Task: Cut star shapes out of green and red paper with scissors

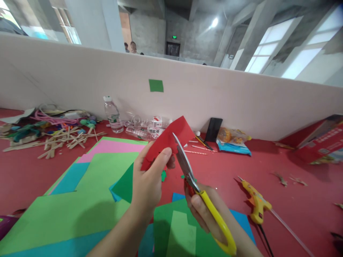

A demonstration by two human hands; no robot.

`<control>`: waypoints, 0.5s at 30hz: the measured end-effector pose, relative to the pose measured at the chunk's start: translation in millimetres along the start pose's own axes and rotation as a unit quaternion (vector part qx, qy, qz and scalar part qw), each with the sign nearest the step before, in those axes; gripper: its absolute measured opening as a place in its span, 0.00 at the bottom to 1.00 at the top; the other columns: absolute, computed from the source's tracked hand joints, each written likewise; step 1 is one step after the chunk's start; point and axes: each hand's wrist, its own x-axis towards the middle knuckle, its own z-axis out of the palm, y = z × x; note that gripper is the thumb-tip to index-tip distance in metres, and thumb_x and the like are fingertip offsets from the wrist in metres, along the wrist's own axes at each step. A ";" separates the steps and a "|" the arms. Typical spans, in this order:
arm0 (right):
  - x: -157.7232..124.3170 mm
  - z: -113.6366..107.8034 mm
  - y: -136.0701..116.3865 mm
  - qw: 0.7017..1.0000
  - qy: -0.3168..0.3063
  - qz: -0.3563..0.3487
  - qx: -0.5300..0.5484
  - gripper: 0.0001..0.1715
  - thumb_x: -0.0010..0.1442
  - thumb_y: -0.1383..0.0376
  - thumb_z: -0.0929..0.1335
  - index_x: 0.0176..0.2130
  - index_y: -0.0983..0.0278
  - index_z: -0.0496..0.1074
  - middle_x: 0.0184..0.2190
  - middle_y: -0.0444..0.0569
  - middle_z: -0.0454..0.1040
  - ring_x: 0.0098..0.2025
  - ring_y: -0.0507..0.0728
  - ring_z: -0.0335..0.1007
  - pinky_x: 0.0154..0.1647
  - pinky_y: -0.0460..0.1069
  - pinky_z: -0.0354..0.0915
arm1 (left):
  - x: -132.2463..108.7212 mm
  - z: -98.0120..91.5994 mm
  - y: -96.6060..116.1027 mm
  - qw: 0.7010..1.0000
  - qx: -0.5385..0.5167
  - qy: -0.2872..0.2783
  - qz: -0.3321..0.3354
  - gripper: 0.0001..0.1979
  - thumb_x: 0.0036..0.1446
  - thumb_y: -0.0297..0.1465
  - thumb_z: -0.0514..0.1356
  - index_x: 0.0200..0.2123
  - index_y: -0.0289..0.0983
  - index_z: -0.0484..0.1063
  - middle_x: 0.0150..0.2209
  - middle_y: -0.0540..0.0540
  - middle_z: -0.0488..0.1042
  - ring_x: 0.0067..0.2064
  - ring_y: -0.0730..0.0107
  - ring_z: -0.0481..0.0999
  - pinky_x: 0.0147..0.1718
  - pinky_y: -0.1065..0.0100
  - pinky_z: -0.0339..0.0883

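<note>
My left hand (150, 171) pinches a piece of red paper (171, 139) between thumb and fingers, raised above the table. My right hand (206, 207) is wrapped round yellow-handled scissors (218, 221), whose blades point up and to the left. The blade tips overlap the right part of the red paper; whether they are cutting into it I cannot tell. Beneath my hands lie sheets of coloured paper, among them a light green sheet (80, 214) on the left and a dark green sheet (160, 228) in front of me.
A yellow glue gun (255, 201) lies on the red table at the right. Wooden sticks (61, 141) are heaped at the left. Along the white partition (187, 89) are an upright water bottle (112, 114), bottles on their sides, a black phone (213, 129) and a snack packet (234, 141).
</note>
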 end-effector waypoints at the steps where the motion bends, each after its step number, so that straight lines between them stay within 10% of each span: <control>1: -0.1 0.2 0.5 1.000 0.001 0.000 -0.003 0.38 0.66 0.29 0.56 0.29 0.58 0.55 0.20 0.38 0.53 0.22 0.51 0.49 0.22 0.48 0.47 | 0.0 -0.1 0.0 1.000 0.000 -0.001 0.002 0.13 0.60 0.32 0.66 0.23 0.40 0.73 0.22 0.54 0.73 0.26 0.74 0.70 0.29 0.71 0.67; 15: 0.5 -2.2 4.9 1.000 0.006 0.017 -0.002 0.40 0.63 0.27 0.59 0.28 0.58 0.55 0.20 0.38 0.53 0.22 0.51 0.47 0.21 0.48 0.43 | 0.1 -0.7 1.1 1.000 0.002 0.003 0.008 0.12 0.59 0.31 0.66 0.23 0.40 0.74 0.22 0.53 0.73 0.25 0.74 0.71 0.28 0.71 0.68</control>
